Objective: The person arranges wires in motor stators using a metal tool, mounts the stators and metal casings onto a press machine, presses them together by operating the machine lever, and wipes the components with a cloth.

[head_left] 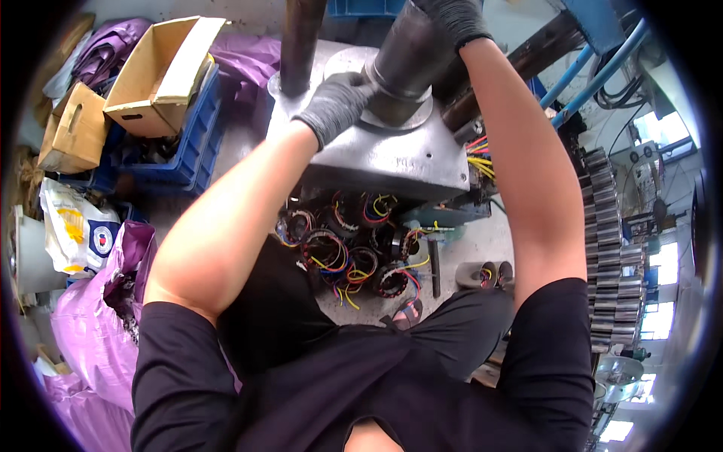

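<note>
A thick dark metal cylinder [407, 64] stands on a round base on the grey metal machine bed [384, 154]. Against its lower left side, the curled fingers of my left hand [339, 105], in a dark grey glove, press on the metal. My right hand [456, 21], gloved alike, lies at the cylinder's upper right side; the top edge of the picture cuts off its fingers. Left of the cylinder rises a dark round post [303, 45]. Below the bed, several wire-wound motor stators [361, 260] with red, yellow and blue leads lie on the floor.
Blue crates [199, 139] with an open cardboard box [162, 83] stand at the left. Purple sacks [98, 324] and a white bag [79, 230] lie nearer. On the right are blue pipes [602, 71] and a long row of stacked metal cylinders [610, 264]. My sandalled foot [409, 313] is near the stators.
</note>
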`<state>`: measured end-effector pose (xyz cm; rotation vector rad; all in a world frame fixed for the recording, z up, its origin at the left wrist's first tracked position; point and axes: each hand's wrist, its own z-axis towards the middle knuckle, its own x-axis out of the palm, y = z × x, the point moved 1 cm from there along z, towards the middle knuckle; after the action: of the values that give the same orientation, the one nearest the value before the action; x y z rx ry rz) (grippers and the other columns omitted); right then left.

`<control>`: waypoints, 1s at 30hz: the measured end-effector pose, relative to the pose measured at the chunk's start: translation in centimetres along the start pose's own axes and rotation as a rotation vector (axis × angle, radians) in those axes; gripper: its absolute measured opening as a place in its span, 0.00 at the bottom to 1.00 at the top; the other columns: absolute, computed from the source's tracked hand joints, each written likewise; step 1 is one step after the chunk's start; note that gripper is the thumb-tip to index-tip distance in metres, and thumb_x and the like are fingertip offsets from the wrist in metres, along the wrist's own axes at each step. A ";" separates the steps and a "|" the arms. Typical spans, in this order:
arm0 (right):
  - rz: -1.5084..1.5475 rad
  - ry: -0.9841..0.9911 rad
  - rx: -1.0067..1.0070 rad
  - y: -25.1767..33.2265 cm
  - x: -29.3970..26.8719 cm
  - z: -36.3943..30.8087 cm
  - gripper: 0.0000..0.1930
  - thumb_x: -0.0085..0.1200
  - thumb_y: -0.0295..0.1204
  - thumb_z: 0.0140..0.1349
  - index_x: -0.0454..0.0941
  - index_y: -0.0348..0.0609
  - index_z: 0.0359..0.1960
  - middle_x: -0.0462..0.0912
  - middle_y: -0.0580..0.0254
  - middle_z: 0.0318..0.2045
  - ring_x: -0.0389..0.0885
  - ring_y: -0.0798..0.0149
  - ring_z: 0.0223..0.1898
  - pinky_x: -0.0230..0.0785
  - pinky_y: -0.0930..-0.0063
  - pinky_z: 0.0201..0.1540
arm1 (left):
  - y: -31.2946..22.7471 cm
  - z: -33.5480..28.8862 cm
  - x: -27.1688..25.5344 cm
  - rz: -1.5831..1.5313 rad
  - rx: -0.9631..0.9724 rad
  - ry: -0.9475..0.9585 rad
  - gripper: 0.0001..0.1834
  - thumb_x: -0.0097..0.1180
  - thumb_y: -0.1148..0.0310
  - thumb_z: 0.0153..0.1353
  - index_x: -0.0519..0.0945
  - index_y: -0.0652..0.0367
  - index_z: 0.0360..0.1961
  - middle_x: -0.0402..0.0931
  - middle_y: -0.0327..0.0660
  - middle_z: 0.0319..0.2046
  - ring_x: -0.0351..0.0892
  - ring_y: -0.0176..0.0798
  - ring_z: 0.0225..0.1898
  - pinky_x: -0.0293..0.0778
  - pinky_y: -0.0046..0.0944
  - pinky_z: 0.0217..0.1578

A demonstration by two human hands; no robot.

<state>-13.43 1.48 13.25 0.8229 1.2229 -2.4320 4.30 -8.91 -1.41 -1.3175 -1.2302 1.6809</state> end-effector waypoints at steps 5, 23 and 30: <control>0.928 -0.581 0.131 2.2 -4.2 -7.2 0.26 0.62 0.41 0.66 0.72 0.49 0.62 0.83 0.55 0.51 0.82 0.57 0.53 0.74 0.55 0.55 | 3.7 2.3 -1.0 -0.100 0.132 -0.007 0.22 0.62 0.51 0.67 0.85 0.64 0.41 0.85 0.41 0.33 0.83 0.34 0.35 0.78 0.34 0.40; 0.617 1.083 -0.484 25.7 4.4 -50.2 0.21 0.60 0.34 0.57 0.82 0.45 0.53 0.85 0.47 0.47 0.84 0.47 0.51 0.77 0.51 0.50 | -1.1 -0.5 0.5 -0.344 0.086 0.226 0.15 0.52 0.65 0.76 0.82 0.66 0.52 0.86 0.43 0.40 0.85 0.36 0.42 0.80 0.36 0.47; 0.647 1.053 -0.365 26.2 5.1 -50.6 0.18 0.57 0.28 0.60 0.81 0.41 0.52 0.84 0.46 0.48 0.84 0.46 0.51 0.77 0.48 0.50 | -1.5 -0.9 1.7 -0.356 0.137 0.248 0.16 0.58 0.64 0.72 0.83 0.63 0.54 0.87 0.42 0.43 0.83 0.34 0.46 0.76 0.36 0.52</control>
<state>13.61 26.54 -30.46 2.0726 1.3054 -1.1610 4.62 -6.68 -0.61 -1.1100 -1.1062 1.2856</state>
